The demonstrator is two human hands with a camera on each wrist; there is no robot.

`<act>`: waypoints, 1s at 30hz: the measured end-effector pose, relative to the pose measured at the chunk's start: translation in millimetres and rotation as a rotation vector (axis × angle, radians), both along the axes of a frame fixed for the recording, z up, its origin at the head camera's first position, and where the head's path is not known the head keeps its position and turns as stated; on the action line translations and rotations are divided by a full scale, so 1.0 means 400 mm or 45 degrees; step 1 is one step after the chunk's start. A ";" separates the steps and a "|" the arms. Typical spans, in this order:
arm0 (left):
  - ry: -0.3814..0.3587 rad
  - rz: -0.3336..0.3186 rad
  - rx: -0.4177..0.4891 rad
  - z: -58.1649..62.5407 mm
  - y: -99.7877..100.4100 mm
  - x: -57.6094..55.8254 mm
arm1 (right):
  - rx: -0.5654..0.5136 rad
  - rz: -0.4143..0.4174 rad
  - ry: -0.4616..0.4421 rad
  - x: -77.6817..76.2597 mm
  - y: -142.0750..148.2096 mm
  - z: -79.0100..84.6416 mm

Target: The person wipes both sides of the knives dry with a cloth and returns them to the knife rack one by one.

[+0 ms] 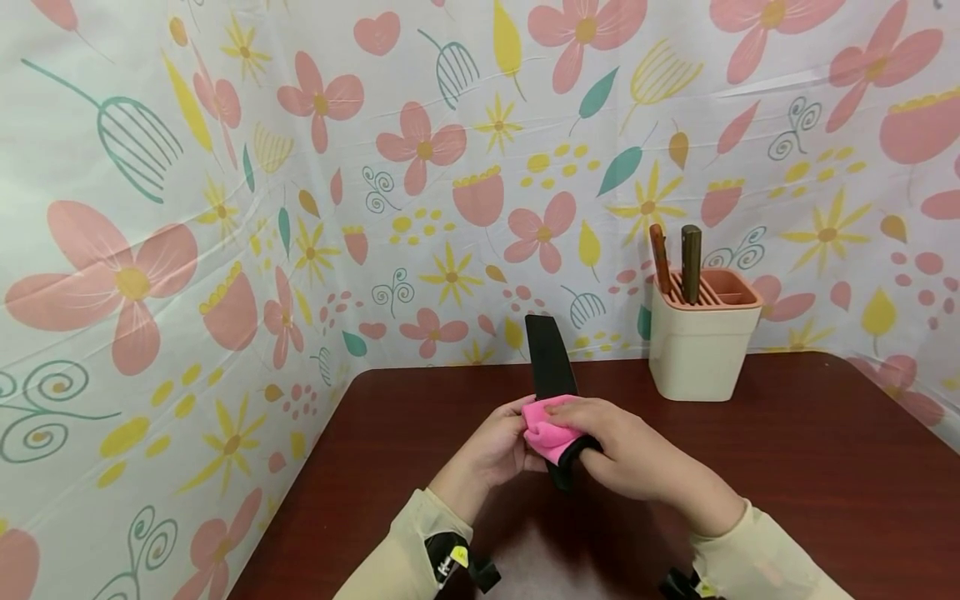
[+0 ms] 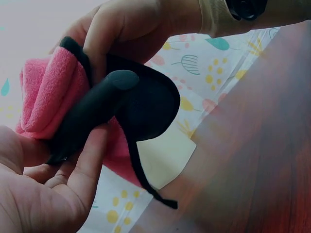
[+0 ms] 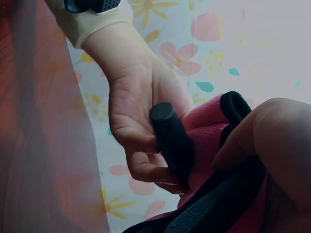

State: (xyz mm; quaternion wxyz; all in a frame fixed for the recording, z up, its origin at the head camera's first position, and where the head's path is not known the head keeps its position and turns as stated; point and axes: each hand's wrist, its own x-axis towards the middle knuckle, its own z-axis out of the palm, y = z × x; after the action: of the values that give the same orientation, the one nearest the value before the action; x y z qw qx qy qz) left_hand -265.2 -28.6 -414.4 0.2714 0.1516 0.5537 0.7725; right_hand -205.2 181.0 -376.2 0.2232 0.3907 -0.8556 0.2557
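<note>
A knife with a long black blade (image 1: pixel 551 354) and a black handle (image 2: pixel 95 104) is held over the table, blade pointing away from me. My left hand (image 1: pixel 495 446) grips it near the handle, fingers curled against the handle's side in the right wrist view. A pink cloth (image 1: pixel 547 425) with black edging is wrapped around the knife where blade and handle meet. My right hand (image 1: pixel 626 446) pinches this cloth from the right, thumb and fingers on its folds. One black-edged flap of the cloth hangs loose beside the handle in the left wrist view.
A cream knife block (image 1: pixel 701 354) with an orange slotted top stands at the back right of the dark red-brown table (image 1: pixel 825 467). Two knives stand in it, with a brown handle (image 1: pixel 660 258) and a dark handle (image 1: pixel 691 262). Flower-printed sheeting (image 1: pixel 450 208) hangs behind and at left.
</note>
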 end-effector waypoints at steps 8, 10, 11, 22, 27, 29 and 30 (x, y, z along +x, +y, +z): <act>-0.009 0.025 -0.009 0.002 0.002 0.000 | 0.078 0.015 -0.017 0.020 0.000 0.017; -0.009 0.026 -0.021 0.004 0.001 0.000 | 0.107 0.007 -0.036 0.028 0.000 0.021; -0.011 0.027 -0.025 0.004 0.001 0.000 | 0.120 0.007 -0.042 0.031 -0.001 0.023; -0.001 0.109 0.001 -0.002 -0.004 -0.006 | 0.199 0.065 -0.020 0.056 -0.014 0.034; 0.000 0.149 -0.011 -0.004 -0.008 -0.010 | 0.249 0.110 -0.012 0.073 -0.019 0.038; 0.019 0.151 -0.018 -0.002 -0.011 -0.014 | 0.268 0.127 -0.012 0.078 -0.020 0.040; 0.020 0.149 -0.017 0.000 -0.013 -0.015 | 0.274 0.134 -0.013 0.079 -0.020 0.042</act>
State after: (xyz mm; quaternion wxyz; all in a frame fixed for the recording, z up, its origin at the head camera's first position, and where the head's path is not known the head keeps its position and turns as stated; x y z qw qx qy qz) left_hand -271.2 -33.6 -414.2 0.2225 0.1231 0.5690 0.7820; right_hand -173.6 172.9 -359.3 0.1618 0.4553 -0.8577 0.1757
